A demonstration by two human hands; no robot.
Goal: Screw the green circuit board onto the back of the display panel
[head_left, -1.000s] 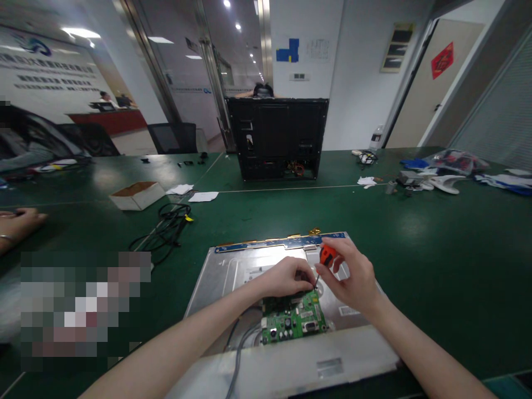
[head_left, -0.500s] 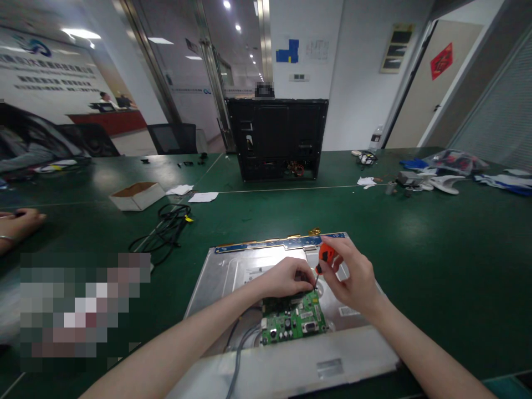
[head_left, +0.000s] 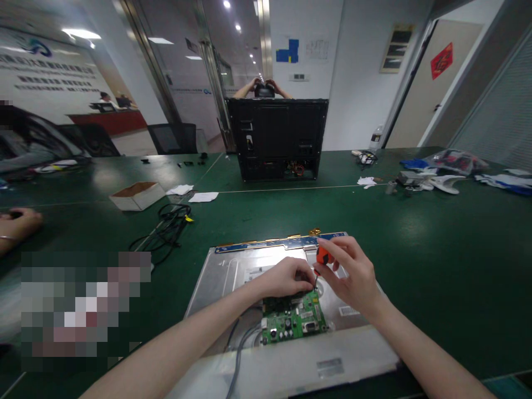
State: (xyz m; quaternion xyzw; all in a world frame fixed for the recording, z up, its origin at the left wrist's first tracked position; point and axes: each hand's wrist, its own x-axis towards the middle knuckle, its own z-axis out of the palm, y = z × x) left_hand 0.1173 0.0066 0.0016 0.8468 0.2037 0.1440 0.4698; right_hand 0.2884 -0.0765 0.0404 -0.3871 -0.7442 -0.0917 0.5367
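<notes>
A green circuit board (head_left: 293, 321) lies on the metal back of a display panel (head_left: 208, 293). My right hand (head_left: 351, 274) grips a short screwdriver (head_left: 323, 255) with an orange and black handle. Its shaft points down to the board's far right corner. At that same corner my left hand (head_left: 291, 277) is closed, thumb and fingertips pinched right beside the screwdriver tip. Whatever lies between those fingertips is too small to make out. Grey cables (head_left: 241, 346) run from the board's left side toward me.
A black monitor housing (head_left: 278, 138) stands across the green table, with a person's hands above it. To the left are a white box (head_left: 137, 196), a coiled black cable (head_left: 168, 227) and another person's hand (head_left: 20, 224). Gloves (head_left: 446, 183) and metal parts lie at the far right.
My right hand has turned slightly with the screwdriver, its handle shifting a little left. My left hand keeps its place. Behind the black housing, another person's raised hands now show.
</notes>
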